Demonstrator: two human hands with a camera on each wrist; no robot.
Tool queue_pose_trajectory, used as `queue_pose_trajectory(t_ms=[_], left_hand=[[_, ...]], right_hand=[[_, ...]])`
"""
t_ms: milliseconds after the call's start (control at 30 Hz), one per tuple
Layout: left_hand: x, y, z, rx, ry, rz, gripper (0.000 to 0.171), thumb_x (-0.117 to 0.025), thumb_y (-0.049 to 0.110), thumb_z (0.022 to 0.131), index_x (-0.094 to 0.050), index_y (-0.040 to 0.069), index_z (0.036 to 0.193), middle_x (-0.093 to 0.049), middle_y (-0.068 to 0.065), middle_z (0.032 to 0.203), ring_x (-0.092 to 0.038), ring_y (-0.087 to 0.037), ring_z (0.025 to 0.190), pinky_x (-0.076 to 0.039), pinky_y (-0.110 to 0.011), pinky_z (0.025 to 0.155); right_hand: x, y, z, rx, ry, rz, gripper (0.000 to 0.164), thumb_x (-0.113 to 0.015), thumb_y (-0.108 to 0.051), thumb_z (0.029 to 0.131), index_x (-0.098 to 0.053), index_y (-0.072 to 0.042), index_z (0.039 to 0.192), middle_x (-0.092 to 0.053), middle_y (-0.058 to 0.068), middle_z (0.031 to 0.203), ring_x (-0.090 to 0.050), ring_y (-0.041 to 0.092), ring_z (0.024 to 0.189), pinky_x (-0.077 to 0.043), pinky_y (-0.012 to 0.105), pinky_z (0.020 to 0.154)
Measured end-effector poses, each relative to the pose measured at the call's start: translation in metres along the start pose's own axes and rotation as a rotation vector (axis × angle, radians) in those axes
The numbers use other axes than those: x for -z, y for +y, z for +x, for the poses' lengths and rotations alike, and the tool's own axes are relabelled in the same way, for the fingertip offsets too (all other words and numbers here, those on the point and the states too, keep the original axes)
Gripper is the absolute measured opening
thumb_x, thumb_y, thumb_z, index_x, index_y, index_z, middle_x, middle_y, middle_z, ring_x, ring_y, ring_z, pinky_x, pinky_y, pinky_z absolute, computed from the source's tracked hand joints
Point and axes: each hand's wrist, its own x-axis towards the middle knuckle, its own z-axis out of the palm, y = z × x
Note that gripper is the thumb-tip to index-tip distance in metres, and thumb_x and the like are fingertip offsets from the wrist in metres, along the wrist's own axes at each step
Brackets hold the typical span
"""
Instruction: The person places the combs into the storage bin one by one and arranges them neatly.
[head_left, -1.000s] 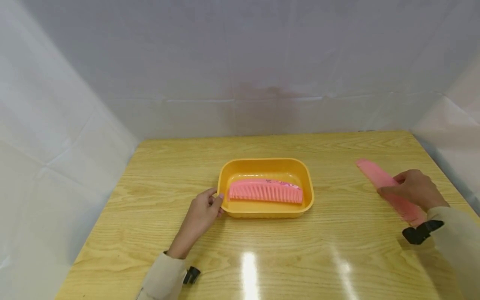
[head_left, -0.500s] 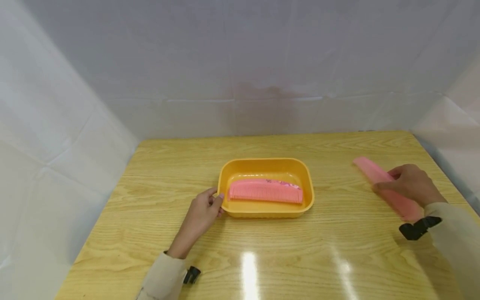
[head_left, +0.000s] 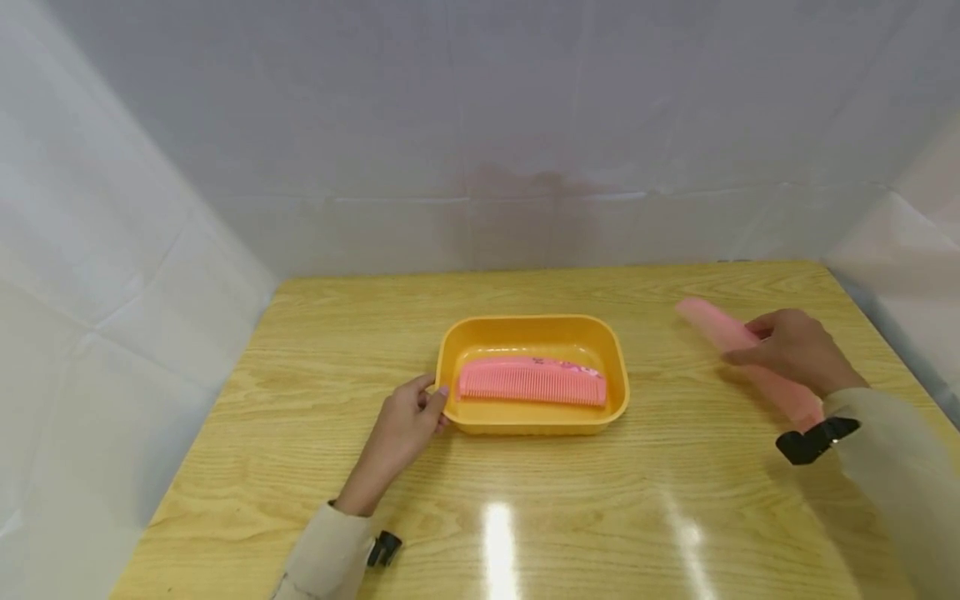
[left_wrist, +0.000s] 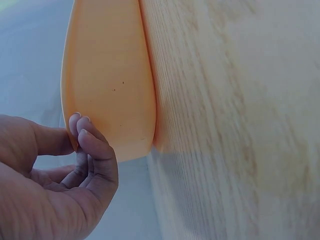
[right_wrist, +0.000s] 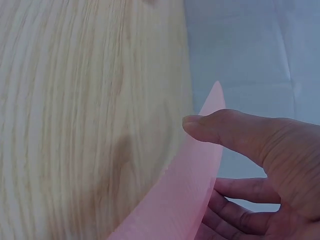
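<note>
A yellow-orange plastic tub [head_left: 534, 428] stands mid-table, and one pink comb [head_left: 532, 385] with a flower print lies inside it. My left hand [head_left: 402, 429] pinches the tub's left rim between thumb and fingers; the left wrist view shows the fingertips against the tub's outer wall [left_wrist: 112, 65]. To the right, my right hand [head_left: 797, 354] grips a second pink comb [head_left: 712, 323] about its middle, held slantwise above the table. In the right wrist view the thumb lies across this comb [right_wrist: 175, 200] and the other fingers are behind it, partly hidden.
The wood-grain table [head_left: 345, 333] carries bright light reflections near its front. White sheeting [head_left: 375, 233] hangs behind the table's back edge and at both sides. Black wrist mounts [head_left: 817, 440] sit by the beige sleeves.
My right hand has moved left and a little farther back with the pink comb in its grip. The left hand and the tub have stayed in place.
</note>
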Motion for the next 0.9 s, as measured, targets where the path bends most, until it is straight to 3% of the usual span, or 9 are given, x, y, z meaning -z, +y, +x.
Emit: queue_pose_trajectory(t_ms=[67, 167, 400, 900], left_hand=[[0.000, 0.000, 0.000, 0.005, 0.004, -0.002, 0.042, -0.052, 0.017, 0.107, -0.051, -0.005, 0.143, -0.064, -0.007, 0.081, -0.065, -0.019, 0.073, -0.053, -0.028, 0.061], [0.000, -0.001, 0.001, 0.009, 0.010, -0.001, 0.042, -0.052, 0.017, 0.107, -0.052, -0.005, 0.142, -0.065, -0.007, 0.081, -0.066, -0.020, 0.074, -0.054, -0.028, 0.061], [0.000, -0.001, 0.000, 0.002, 0.008, -0.004, 0.041, -0.053, 0.017, 0.107, -0.053, -0.005, 0.141, -0.064, -0.007, 0.080, -0.066, -0.020, 0.073, -0.054, -0.028, 0.062], [0.003, -0.002, -0.001, 0.015, 0.012, 0.001, 0.041, -0.052, 0.018, 0.107, -0.053, -0.004, 0.141, -0.065, -0.007, 0.081, -0.066, -0.020, 0.073, -0.054, -0.029, 0.062]], right_hand=[[-0.001, -0.007, 0.001, 0.013, 0.013, 0.003, 0.067, -0.081, -0.041, 0.086, -0.064, 0.012, 0.123, -0.065, 0.031, 0.119, -0.062, 0.033, 0.094, -0.051, 0.040, 0.074], [-0.003, -0.017, 0.004, 0.040, 0.025, 0.010, 0.065, -0.081, -0.040, 0.086, -0.065, 0.011, 0.123, -0.066, 0.030, 0.118, -0.064, 0.034, 0.094, -0.052, 0.042, 0.075], [-0.009, -0.041, 0.012, 0.088, 0.006, 0.038, 0.073, -0.082, -0.039, 0.086, -0.059, 0.014, 0.131, -0.058, 0.035, 0.128, -0.059, 0.046, 0.111, -0.049, 0.061, 0.089], [-0.029, -0.105, 0.029, 0.185, -0.025, 0.031, 0.064, -0.086, -0.030, 0.082, -0.064, 0.007, 0.129, -0.065, 0.027, 0.123, -0.061, 0.038, 0.107, -0.051, 0.055, 0.091]])
